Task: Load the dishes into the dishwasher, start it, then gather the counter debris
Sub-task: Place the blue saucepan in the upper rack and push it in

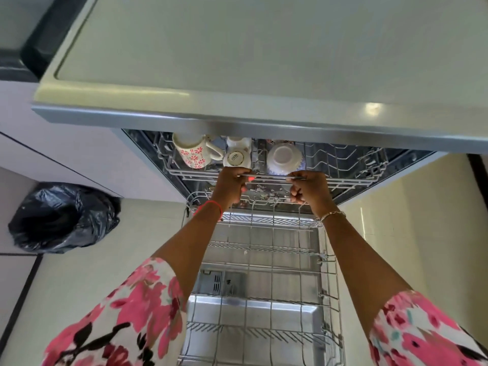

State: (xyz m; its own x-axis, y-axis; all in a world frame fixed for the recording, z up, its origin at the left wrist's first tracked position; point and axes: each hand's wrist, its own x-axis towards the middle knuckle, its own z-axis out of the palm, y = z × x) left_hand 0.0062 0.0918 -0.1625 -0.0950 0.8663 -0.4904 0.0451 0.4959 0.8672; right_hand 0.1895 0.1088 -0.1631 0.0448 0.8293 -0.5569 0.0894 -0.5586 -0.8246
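Note:
The dishwasher stands open under the counter (264, 62). Its upper rack (343, 165) holds a floral mug (194, 153), a white cup (236, 157) upside down and a pale bowl (284, 155) upside down. My left hand (232, 184) grips the rack's front bar, fingers curled over it. My right hand (307, 187) grips the same bar a little to the right. Below them the lower rack (264, 260) is pulled out over the open door, and I see no dishes in it.
A black rubbish bag (63, 217) sits on the tiled floor to the left, beside white cabinet fronts (66, 143). The counter edge overhangs the dishwasher opening. A pale wall or cabinet side (422, 220) runs along the right.

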